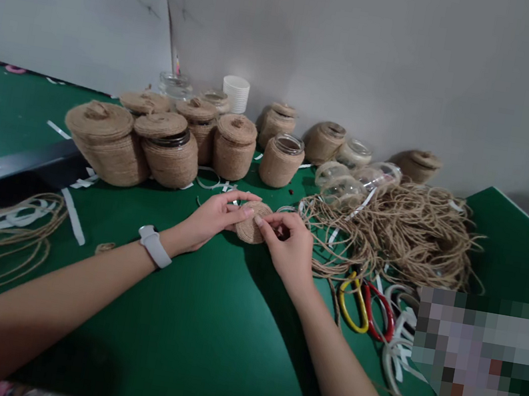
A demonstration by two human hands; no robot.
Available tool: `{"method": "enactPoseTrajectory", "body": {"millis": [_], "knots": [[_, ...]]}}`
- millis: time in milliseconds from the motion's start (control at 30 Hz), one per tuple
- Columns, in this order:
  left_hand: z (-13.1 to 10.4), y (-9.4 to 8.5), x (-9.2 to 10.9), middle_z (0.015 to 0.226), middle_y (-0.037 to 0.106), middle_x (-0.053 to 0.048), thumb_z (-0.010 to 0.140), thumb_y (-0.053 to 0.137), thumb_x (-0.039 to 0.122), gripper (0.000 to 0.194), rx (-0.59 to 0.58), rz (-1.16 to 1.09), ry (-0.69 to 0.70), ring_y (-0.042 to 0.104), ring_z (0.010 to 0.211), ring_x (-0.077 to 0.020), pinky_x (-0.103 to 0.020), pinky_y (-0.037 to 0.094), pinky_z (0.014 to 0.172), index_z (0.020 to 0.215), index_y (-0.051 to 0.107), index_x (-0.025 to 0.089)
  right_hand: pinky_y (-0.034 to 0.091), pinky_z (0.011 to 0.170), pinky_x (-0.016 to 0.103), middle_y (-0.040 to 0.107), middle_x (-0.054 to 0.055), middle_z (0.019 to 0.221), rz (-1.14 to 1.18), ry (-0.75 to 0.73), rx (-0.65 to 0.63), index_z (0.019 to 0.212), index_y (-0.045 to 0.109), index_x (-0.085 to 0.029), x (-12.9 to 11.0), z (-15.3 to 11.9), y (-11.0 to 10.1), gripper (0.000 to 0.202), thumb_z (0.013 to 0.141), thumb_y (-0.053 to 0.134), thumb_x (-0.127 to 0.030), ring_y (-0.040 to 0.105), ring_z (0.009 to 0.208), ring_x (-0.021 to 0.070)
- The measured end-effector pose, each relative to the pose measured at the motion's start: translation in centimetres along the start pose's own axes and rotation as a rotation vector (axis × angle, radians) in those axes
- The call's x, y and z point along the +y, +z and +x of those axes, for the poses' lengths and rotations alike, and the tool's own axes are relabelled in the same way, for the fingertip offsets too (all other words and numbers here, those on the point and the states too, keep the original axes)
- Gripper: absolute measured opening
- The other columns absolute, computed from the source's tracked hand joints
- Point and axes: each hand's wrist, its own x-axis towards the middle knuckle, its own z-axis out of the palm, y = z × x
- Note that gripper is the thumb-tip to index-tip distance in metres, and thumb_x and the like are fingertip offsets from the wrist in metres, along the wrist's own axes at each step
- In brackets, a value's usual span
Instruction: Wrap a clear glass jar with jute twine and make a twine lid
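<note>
A round disc of coiled jute twine is held above the green table, near the middle of the view. My left hand grips its left edge, thumb on the upper face. At its right side, my right hand pinches the edge between thumb and fingers. Behind the disc stands an open glass jar wrapped in twine. A large heap of loose twine lies to the right of my right hand.
Several twine-wrapped jars stand at the back left, near stacked white cups. Scissors with yellow and red handles lie right of my right forearm. Clear round lids sit by the heap. A dark metallic box is at left.
</note>
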Motion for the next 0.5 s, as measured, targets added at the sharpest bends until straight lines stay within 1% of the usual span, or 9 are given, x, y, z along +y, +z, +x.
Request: {"method": "enactPoseTrajectory", "body": {"millis": [133, 233, 333, 400, 500], "knots": [[0.07, 0.01, -0.22, 0.097, 0.074, -0.008, 0.072, 0.077, 0.027, 0.053, -0.023, 0.06, 0.033, 0.07, 0.088, -0.0202, -0.03, 0.053, 0.078, 0.12, 0.057, 0.017, 0.042, 0.058, 0.026, 0.055, -0.001, 0.069, -0.024, 0.021, 0.007, 0.073, 0.068, -0.02, -0.28, -0.26, 0.22, 0.011, 0.081, 0.067, -0.028, 0.05, 0.061, 0.0129], [0.15, 0.08, -0.34, 0.096, 0.074, -0.008, 0.071, 0.076, 0.025, 0.051, -0.027, 0.103, 0.051, 0.07, 0.088, -0.0203, -0.03, 0.054, 0.077, 0.118, 0.056, 0.016, 0.043, 0.059, 0.026, 0.059, -0.001, 0.07, 0.014, 0.08, 0.021, 0.079, 0.066, -0.019, -0.38, -0.5, 0.51, 0.009, 0.08, 0.068, -0.028, 0.053, 0.061, 0.0131], [0.13, 0.24, -0.26, 0.09, 0.074, -0.006, 0.07, 0.074, 0.023, 0.049, 0.008, 0.149, 0.065, 0.07, 0.081, -0.0192, -0.028, 0.053, 0.071, 0.115, 0.057, 0.016, 0.044, 0.06, 0.027, 0.062, -0.001, 0.07, 0.046, 0.106, 0.003, 0.077, 0.064, -0.019, -0.4, -0.54, 0.61, 0.012, 0.081, 0.067, -0.03, 0.055, 0.062, 0.0139], [0.08, 0.38, -0.07, 0.086, 0.073, -0.005, 0.068, 0.072, 0.02, 0.047, 0.054, 0.169, 0.074, 0.07, 0.076, -0.0181, -0.026, 0.053, 0.066, 0.113, 0.058, 0.016, 0.045, 0.062, 0.028, 0.065, 0.001, 0.073, 0.05, 0.072, -0.014, 0.077, 0.065, -0.019, -0.38, -0.45, 0.48, 0.016, 0.084, 0.063, -0.033, 0.057, 0.065, 0.0151], [0.01, 0.52, 0.22, 0.088, 0.073, -0.004, 0.066, 0.071, 0.016, 0.046, 0.124, 0.147, 0.077, 0.069, 0.074, -0.0166, -0.025, 0.053, 0.066, 0.11, 0.059, 0.016, 0.046, 0.07, 0.031, 0.067, 0.005, 0.086, -0.007, -0.035, -0.029, 0.09, 0.067, -0.018, -0.28, -0.25, 0.03, 0.015, 0.087, 0.059, -0.032, 0.062, 0.078, 0.0182]]}}
